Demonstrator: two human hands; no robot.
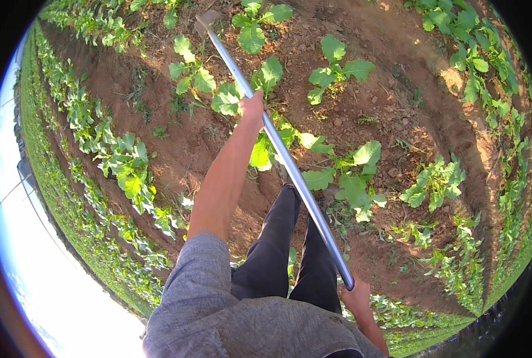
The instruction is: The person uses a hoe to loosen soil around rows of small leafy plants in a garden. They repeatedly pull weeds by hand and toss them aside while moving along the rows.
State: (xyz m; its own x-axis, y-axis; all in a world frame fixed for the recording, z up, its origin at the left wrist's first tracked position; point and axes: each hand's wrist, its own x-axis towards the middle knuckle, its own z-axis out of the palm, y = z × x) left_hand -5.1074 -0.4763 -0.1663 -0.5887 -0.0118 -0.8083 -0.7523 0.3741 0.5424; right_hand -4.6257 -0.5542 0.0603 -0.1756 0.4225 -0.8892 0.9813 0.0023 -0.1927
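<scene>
A hoe with a long metal handle (288, 160) runs slantwise across the picture, from the lower right to the upper left. My left hand (252, 107) is closed around the handle about a third of the way down from the blade. Near the handle's butt end, my right hand (356, 293) grips it beside my right thigh. The hoe blade (209, 20) lies at the soil by a leafy green plant (252, 27); whether its edge is in the earth I cannot tell. Another leafy plant (226, 98) stands close beside my left hand.
Broad-leaved crop plants (337, 71) grow in rows on reddish-brown soil (373, 112). More plants (355, 179) stand close to my feet, which are partly hidden by leaves. Small weeds (160, 132) dot the furrow at the left. Further crop rows (122, 165) curve away on both sides.
</scene>
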